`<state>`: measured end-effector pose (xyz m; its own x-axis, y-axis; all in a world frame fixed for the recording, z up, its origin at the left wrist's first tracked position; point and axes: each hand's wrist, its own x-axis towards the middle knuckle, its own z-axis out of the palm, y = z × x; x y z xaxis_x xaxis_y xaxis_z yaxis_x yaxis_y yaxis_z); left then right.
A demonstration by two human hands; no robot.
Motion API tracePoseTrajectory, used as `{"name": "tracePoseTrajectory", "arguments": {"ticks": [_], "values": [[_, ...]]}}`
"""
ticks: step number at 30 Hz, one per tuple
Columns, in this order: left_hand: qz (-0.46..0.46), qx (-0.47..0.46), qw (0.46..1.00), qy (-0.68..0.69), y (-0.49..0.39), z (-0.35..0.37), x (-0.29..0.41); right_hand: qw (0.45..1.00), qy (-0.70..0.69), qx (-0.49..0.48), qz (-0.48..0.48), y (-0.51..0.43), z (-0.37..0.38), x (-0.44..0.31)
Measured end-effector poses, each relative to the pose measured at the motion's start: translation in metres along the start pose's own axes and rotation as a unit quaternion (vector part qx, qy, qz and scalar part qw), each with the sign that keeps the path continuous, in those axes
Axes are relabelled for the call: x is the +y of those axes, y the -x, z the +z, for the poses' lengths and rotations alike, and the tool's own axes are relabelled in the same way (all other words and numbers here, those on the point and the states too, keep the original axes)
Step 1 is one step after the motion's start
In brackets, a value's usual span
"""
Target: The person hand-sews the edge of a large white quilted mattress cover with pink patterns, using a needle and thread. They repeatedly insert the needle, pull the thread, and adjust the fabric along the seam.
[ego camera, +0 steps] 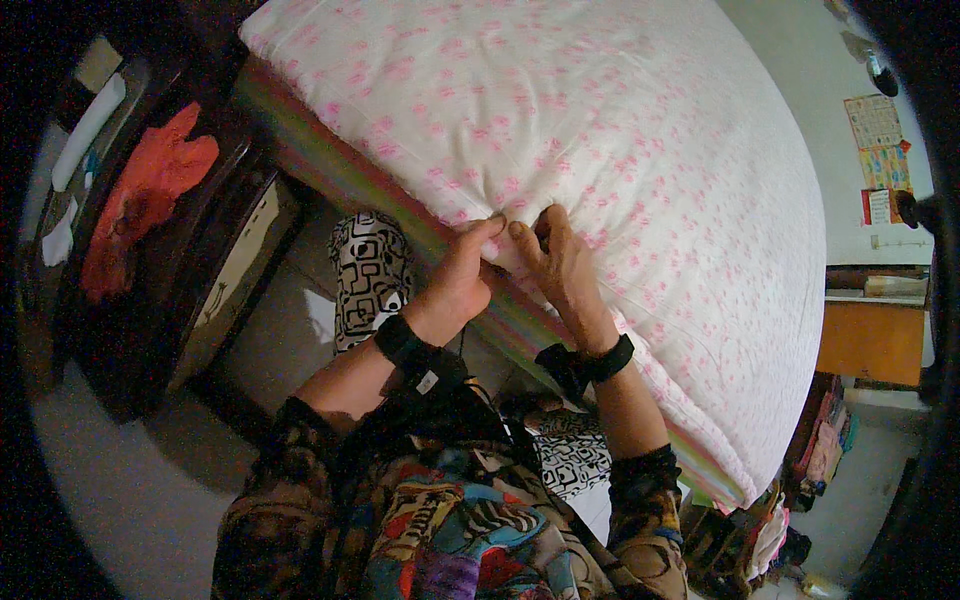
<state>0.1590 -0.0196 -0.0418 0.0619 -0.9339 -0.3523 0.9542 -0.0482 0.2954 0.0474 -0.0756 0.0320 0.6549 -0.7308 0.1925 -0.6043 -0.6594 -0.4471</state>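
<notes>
A thick white quilt (637, 150) with small pink flowers is spread over the bed, its near edge running diagonally in front of me. My left hand (466, 276) pinches that edge between thumb and fingers. Just to its right, my right hand (561, 262) grips the same border, thumb and bent fingers drawn together on the fabric. Creases fan out across the quilt from where the two hands meet. Whatever lies between the fingertips is too small to make out. Black bands circle both wrists.
Striped bedding (360, 172) shows below the quilt's edge. Black-and-white patterned fabric (367, 277) stands beside the bed. Dark furniture at left bears a red cloth (150, 202). An orange-brown panel (874, 341) and piled clothes (821, 450) are at right. Papers (874, 124) hang on the wall.
</notes>
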Motion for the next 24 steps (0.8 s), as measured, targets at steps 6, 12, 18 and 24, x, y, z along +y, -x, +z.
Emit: {"name": "tracePoseTrajectory", "arguments": {"ticks": [6, 12, 18, 24], "values": [[-0.017, -0.004, 1.0, -0.011, -0.007, -0.007, -0.007, 0.988, -0.109, 0.016, 0.111, -0.008, 0.009, -0.002], [-0.056, 0.012, 0.998, 0.002, -0.001, -0.002, -0.004, 0.99, -0.098, -0.008, 0.097, -0.011, -0.006, -0.016], [0.084, -0.048, 0.995, -0.04, 0.004, 0.001, -0.004, 0.993, 0.075, 0.008, -0.092, -0.029, -0.016, -0.025], [0.107, -0.034, 0.991, -0.073, -0.009, -0.014, -0.02, 0.982, 0.129, -0.056, -0.122, -0.049, -0.009, -0.024]]}}
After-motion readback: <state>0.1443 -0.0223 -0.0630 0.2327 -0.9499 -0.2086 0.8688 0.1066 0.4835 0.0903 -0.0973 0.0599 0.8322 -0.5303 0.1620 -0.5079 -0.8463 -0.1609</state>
